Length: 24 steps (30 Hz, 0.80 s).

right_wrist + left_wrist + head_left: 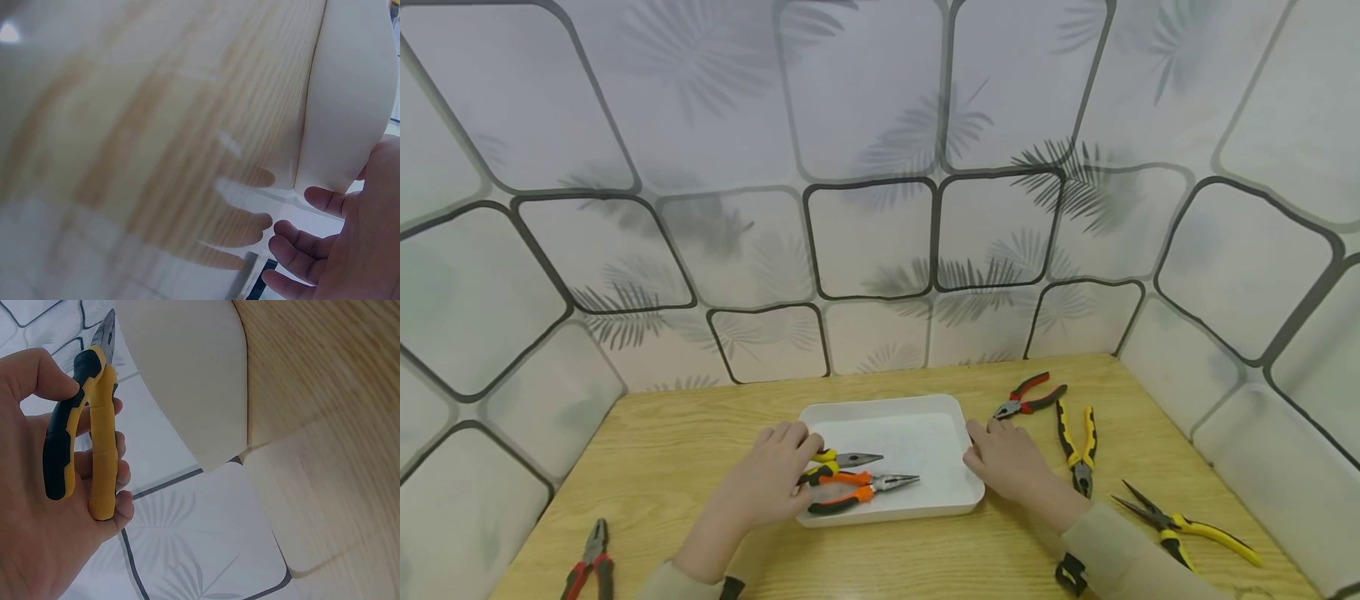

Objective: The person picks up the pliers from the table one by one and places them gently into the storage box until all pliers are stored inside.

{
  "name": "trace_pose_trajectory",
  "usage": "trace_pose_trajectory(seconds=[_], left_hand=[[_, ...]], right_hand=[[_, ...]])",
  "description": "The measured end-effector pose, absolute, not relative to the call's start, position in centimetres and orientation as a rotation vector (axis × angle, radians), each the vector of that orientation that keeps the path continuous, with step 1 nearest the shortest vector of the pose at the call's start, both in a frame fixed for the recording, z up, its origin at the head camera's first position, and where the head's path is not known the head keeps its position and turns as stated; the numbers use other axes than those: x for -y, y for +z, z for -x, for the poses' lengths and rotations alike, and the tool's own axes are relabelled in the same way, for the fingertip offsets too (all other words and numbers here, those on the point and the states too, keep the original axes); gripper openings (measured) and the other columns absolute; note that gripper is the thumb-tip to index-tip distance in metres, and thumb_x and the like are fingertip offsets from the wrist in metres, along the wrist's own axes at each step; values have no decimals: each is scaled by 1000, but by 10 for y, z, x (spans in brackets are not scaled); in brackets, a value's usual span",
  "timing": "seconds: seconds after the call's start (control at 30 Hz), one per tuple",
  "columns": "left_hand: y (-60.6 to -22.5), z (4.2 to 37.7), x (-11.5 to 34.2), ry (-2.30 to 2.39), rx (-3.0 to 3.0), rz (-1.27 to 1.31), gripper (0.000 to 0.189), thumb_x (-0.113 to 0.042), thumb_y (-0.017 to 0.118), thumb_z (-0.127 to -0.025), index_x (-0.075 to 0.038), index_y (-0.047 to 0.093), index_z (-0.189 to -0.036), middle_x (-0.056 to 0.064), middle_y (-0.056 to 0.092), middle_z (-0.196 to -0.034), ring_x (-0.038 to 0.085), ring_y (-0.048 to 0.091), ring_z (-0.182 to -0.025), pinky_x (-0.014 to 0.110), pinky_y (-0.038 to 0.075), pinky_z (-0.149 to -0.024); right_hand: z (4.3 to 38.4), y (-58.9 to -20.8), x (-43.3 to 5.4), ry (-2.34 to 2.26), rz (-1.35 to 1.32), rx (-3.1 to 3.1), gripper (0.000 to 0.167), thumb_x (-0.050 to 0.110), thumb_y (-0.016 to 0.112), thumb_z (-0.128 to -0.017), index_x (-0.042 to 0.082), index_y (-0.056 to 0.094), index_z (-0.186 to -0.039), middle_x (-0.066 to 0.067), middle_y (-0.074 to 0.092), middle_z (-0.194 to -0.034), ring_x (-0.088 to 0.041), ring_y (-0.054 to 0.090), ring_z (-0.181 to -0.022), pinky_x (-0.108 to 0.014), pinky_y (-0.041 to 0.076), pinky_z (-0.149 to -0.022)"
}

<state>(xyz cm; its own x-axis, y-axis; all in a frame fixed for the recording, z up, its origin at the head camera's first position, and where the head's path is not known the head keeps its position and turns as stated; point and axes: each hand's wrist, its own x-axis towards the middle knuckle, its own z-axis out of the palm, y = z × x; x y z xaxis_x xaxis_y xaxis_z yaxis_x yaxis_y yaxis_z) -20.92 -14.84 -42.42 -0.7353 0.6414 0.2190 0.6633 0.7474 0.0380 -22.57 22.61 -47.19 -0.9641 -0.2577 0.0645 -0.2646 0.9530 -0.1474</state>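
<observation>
My left hand (771,479) grips yellow-and-black needle-nose pliers (859,459) at the tray's left end. In the left wrist view, the thumb presses one handle and the fingers curl round the other handle of these pliers (104,444). Orange-and-black needle-nose pliers (868,486) lie in the white tray (917,512), jaws pointing right. My right hand (1011,462) holds the tray's right rim. The right wrist view shows a finger of the right hand (350,231) against the tray's outer wall (347,94), its other fingers loosely bent below.
Red-and-black pliers (1028,397) lie behind the right hand. Yellow-and-black pliers (1078,450) and yellow-handled needle-nose pliers (1180,525) lie right of it. Another red-and-black pair (593,557) sits at the wooden table's (700,433) front left. Patterned walls (880,242) enclose the table.
</observation>
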Motion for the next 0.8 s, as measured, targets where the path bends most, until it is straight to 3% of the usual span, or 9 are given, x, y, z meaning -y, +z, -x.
trace_pose_trajectory(seconds=[0.13,0.27,0.43,0.8], left_hand=[[-427,211,143,-180,2756,1042,26,-37,69,-96,-16,59,-109,-5,41,-94,13,36,-86,31,29,-79],[-428,212,138,-197,2744,1031,43,-55,71,-95,-16,63,-111,-4,51,-98,13,44,-88,32,38,-81],[-428,212,132,-211,2730,1044,46,-57,72,-94,-14,64,-109,-3,55,-100,14,49,-92,35,42,-83],[-430,219,128,-211,2797,1055,48,-57,70,-95,-13,64,-112,-2,54,-101,14,45,-91,33,41,-80]], right_hand=[[225,-470,-225,237,-404,3072,13,24,53,-102,11,55,-101,-8,51,-85,-26,46,-78,-42,39,-68],[223,-467,-225,242,-407,3071,12,23,54,-101,12,55,-99,-8,50,-84,-26,45,-77,-42,39,-68],[222,-467,-225,241,-415,3064,11,23,54,-101,13,52,-96,-8,48,-84,-25,43,-76,-41,38,-67],[223,-472,-227,228,-427,2986,12,24,55,-98,15,52,-91,-6,46,-83,-22,39,-74,-36,33,-64]])
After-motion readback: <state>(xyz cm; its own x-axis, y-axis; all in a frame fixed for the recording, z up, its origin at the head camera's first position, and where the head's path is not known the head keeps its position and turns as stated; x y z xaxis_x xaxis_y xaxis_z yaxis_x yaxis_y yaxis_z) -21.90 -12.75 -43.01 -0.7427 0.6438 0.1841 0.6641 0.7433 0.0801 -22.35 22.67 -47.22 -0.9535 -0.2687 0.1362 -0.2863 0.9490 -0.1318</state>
